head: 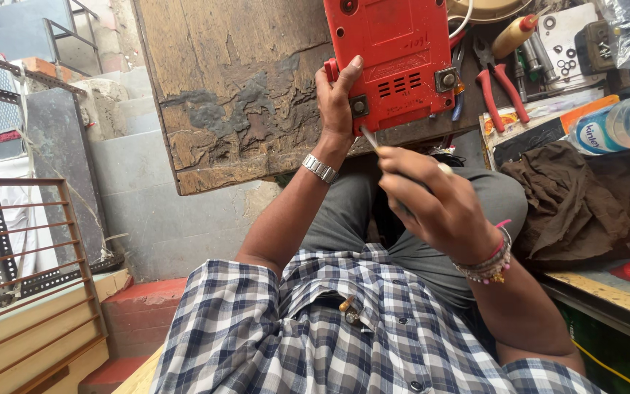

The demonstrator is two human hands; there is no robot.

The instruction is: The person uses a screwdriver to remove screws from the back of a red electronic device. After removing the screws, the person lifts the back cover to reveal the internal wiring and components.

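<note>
A red plastic appliance casing (391, 55) with vent slots and metal corner fittings lies on a worn wooden board (235, 87). My left hand (337, 102) grips its lower left edge; a metal watch sits on that wrist. My right hand (435, 201), wearing beaded bracelets, is closed around a screwdriver (370, 138) whose metal tip points at the casing's lower left corner fitting (359, 106).
Red-handled pliers (501, 84), a small bottle with a red cap (515, 33), washers and metal parts lie at the upper right. A plastic water bottle (617, 124) and a brown cloth (577, 197) sit at the right. Metal racks (30, 241) stand at the left.
</note>
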